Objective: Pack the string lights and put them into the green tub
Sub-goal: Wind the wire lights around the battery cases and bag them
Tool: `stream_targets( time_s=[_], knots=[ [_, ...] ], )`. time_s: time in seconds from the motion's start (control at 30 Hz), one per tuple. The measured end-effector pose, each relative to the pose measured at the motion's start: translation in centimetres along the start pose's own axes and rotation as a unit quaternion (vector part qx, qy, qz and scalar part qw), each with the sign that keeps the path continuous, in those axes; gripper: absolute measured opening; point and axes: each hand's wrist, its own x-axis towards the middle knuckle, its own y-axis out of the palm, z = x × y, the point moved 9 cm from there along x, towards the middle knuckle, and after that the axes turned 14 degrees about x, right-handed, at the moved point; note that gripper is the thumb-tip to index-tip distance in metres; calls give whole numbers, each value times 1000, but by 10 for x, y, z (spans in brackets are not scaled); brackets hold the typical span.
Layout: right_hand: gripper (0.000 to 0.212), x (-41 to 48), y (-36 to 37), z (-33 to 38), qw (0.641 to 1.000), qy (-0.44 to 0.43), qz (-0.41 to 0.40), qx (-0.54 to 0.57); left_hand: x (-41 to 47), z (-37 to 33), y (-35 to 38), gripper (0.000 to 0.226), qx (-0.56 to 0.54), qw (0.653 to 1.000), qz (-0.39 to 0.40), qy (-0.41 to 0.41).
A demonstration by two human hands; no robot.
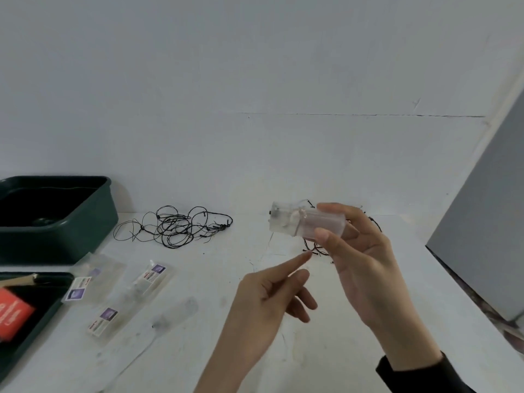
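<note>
Gripping a clear plastic battery box [295, 222] between thumb and fingertips, the right hand [365, 268] holds it above the white table [283, 350], well to the right of the green tub [71, 222]. Dark wire from that box hangs in loops behind this hand.

The left hand [272, 296] is raised just beside it on the tub's side, index finger stretched out and the other fingers loosely curled, holding nothing. Its fingertip seems to reach the hanging wire, though the blur makes contact hard to judge.

A loose tangle of string lights [175, 226] lies on the table between the tub and the hands, near the tub's right wall and apart from it.

In front of the tub lie several clear packets [133, 296], each with a purple square and red-and-white label; the print is too blurred to read. Directly in front of the tub sits a dark tray [48, 304] holding a red card [14, 313] with pale, unreadable lettering and a wooden handle [17, 280]. Far to the tub's right stands a grey panel [482, 236].
</note>
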Motion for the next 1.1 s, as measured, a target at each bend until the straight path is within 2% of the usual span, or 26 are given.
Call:
stream_targets(
  time_s=[0.1, 0.2, 0.33, 0.43, 0.53, 0.6, 0.7, 0.8, 0.87, 0.93, 1.03, 1.1],
  knots=[
    [27, 3, 8, 13, 995, -68, -9, -79, -4, -2, 1, 29, 48, 998, 32, -7],
    [23, 5, 13, 23, 973, -121, 5, -197, -10, -9, -6, 26, 108, 994, 28, 1],
    [24, 4, 15, 26, 889, -185, 46, -417, -16, -27, -21, 21, 191, 981, -7, 33],
    [33, 6, 13, 16, 860, -129, 101, -483, -14, -37, -33, 16, 252, 965, -37, 60],
    [40, 4, 0, -12, 853, 35, 160, -495, -7, -41, -45, 14, 332, 933, -83, 109],
    [39, -1, -5, -25, 858, 119, 195, -459, 0, -36, -52, 13, 355, 920, -108, 129],
    [37, -12, -4, -36, 897, 208, 204, -332, 14, -15, -56, 17, 304, 942, -96, 106],
    [33, -8, -10, -42, 955, 219, 125, -158, 26, 12, -53, 19, 159, 985, -56, 43],
    [30, -4, -19, -52, 974, 214, 57, -38, 31, 30, -52, 20, 63, 997, -43, -7],
    [33, 0, -24, -61, 976, 215, 2, 45, 31, 41, -49, 16, 9, 999, -32, -41],
    [55, 2, -24, -66, 963, 204, -62, 162, 27, 45, -39, 17, -2, 998, 0, -56],
    [51, 6, -24, -65, 958, 178, -110, 199, 22, 45, -33, 20, -7, 998, 16, -63]
  ],
)
